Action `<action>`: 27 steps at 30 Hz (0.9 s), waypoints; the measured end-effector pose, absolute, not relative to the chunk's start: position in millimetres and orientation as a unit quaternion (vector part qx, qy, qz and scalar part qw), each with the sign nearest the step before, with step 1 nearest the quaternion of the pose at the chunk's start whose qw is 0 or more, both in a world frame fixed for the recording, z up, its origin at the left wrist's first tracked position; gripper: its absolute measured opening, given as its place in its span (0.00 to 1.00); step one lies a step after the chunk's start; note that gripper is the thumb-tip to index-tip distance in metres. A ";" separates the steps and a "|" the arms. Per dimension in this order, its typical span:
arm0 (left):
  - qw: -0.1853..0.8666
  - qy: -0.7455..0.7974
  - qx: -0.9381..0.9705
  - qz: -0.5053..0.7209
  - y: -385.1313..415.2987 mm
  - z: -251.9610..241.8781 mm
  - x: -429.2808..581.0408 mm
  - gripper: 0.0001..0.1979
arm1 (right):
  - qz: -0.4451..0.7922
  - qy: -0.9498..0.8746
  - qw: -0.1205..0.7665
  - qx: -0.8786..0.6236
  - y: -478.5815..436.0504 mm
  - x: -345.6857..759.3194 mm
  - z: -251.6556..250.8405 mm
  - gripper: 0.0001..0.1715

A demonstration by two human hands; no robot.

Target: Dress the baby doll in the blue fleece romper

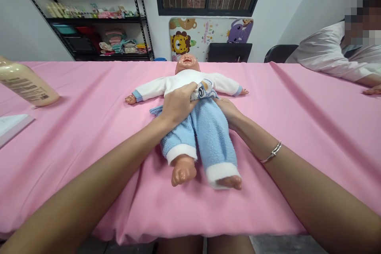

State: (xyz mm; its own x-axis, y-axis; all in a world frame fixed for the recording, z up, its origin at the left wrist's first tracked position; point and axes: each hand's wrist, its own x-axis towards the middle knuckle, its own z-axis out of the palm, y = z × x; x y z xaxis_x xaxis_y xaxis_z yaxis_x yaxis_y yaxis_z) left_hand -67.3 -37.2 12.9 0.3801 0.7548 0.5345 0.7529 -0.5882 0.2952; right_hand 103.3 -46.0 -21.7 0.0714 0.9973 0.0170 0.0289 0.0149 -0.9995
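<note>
A baby doll (pixel 187 62) lies on its back, its head away from me and its arms spread. It wears a white top (pixel 181 79) with blue cuffs and fluffy blue trousers (pixel 212 131) with white hems, both feet showing. My left hand (pixel 180 101) is closed on the clothing at the waist, beside a bunched patterned patch (pixel 204 89). At the other side of the waist, my right hand (pixel 228 110) grips the edge of the clothes. Its fingertips are mostly hidden behind the cloth. A blue flap of fabric (pixel 155 110) sticks out left of my left hand.
A pink cloth (pixel 89 135) covers the table. At the left are a beige bottle (pixel 28 83) and a white object (pixel 14 125). Another person's sleeve (pixel 324 53) and hand (pixel 373 90) rest at the right. Behind stand a shelf (pixel 98 20) and a black monitor (pixel 229 52).
</note>
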 end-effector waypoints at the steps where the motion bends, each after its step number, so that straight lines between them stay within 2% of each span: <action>1: -0.016 0.460 0.825 0.329 -35.5 13.1 -69.9 0.09 | 0.483 -0.485 0.517 -0.514 -45.0 104.6 -22.9 0.14; 5: 0.005 0.476 0.803 0.358 -24.7 10.1 -89.6 0.14 | 0.468 -0.466 0.530 -0.532 -42.1 113.5 -28.3 0.09; 8: 0.091 0.477 0.810 0.328 -16.7 12.7 -110.2 0.25 | 0.397 -0.461 0.553 -0.569 -39.9 118.5 -31.9 0.09; 10: 0.160 0.475 0.823 0.268 -13.2 19.6 -124.7 0.29 | 0.377 -0.459 0.581 -0.557 -38.9 119.3 -33.2 0.07; 14: 0.281 0.453 0.832 0.157 -10.9 32.9 -146.3 0.30 | 0.407 -0.481 0.595 -0.498 -40.4 117.1 -32.8 0.15; 17: 0.355 0.431 0.809 0.183 -11.2 30.2 -147.0 0.28 | 0.432 -0.509 0.556 -0.495 -43.2 116.5 -31.3 0.16; 19: 0.364 0.434 0.791 0.232 -10.6 23.7 -140.6 0.24 | 0.436 -0.524 0.533 -0.501 -44.3 117.1 -30.5 0.17; 22: 0.318 0.449 0.780 0.297 -7.8 14.5 -128.8 0.19 | 0.444 -0.523 0.516 -0.513 -45.4 118.0 -28.9 0.20; 27: 0.272 0.415 0.810 0.313 -3.7 10.8 -120.6 0.17 | 0.423 -0.529 0.498 -0.541 -48.1 117.3 -25.2 0.15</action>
